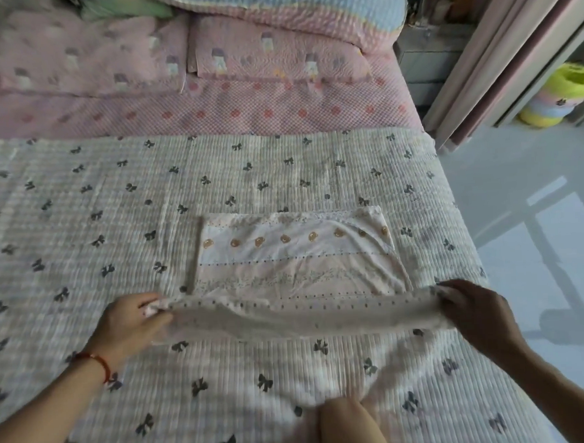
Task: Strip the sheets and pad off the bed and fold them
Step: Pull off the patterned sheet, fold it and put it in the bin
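1. The bed carries a cream quilted pad printed with small dark bows (215, 191), spread flat over most of the mattress; its long axis runs from 9 to 3 o'clock. It looks thick and limp, heavier than a sheet, so I'd judge it wants both hands at its corners.
2. Beyond it, toward 12 o'clock, lie a pink checked quilted cover (245, 106) and a pale blue and pink puckered blanket (274, 7), heaped at the head of the bed.
3. In the middle of the pad sits the partly folded pale pink cotton sheet with a row of little bears (295, 251). It is thin, soft and light, creasing easily and unlikely to slip. Its long axis also runs 9 to 3, and its near edge is lifted and drawn taut between the hands.
4. The left hand (134, 320), at 9 o'clock of the sheet, pinches the near-left corner with curled fingers.
5. The right hand (468, 309), at 3 o'clock, grips the near-right corner likewise. Corners seem the best hold for carrying the fold toward 12.
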